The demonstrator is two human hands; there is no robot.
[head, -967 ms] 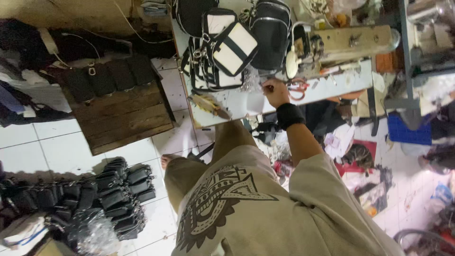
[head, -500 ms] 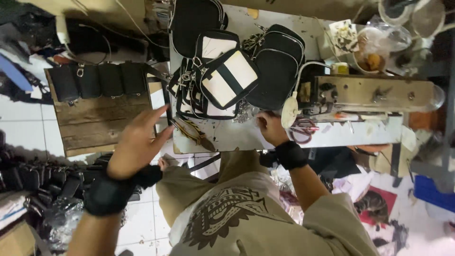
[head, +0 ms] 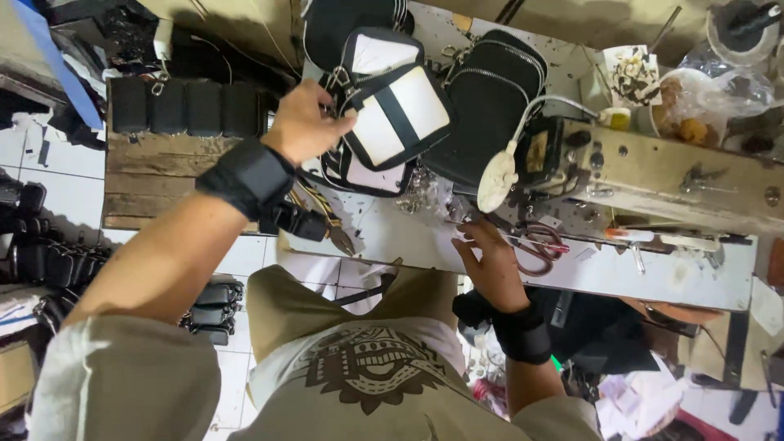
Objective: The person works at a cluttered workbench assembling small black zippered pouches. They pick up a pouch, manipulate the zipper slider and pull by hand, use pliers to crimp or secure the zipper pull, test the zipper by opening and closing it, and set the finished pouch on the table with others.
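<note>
The left hand [head: 306, 122] is stretched out over the far left part of the bench [head: 653, 282], its fingers [head: 339, 122] curled against the edge of a small black-and-white bag [head: 400, 118]. The grip looks closed on the bag's left rim, thumb and fingertips touching the fabric. That bag lies tilted on top of a second black-and-white bag [head: 359, 175] of the same make, with a black strap running down its pale front panel. Just to the right, a larger black zippered bag [head: 494, 98] rests against them, and another dark bag [head: 351, 20] sits at the far edge.

The right hand [head: 494, 265] rests nearer the body on the white bench top, fingers spread and loose, holding nothing that I can see. Its fingertips lie close to a pair of scissors with reddish handles [head: 539, 245]. Both wrists wear black bands.

To the right stands a worn sewing machine [head: 670, 175], with a small white lamp [head: 498, 180] on a bent neck hanging just left of it. Beyond it are a patterned cup [head: 629, 73] and a clear plastic bag [head: 694, 106] of something orange.

On the left, a wooden pallet [head: 171, 175] carries a row of black pouches [head: 188, 106], and more black pouches [head: 212, 302] lie stacked on the tiled floor [head: 49, 188].
</note>
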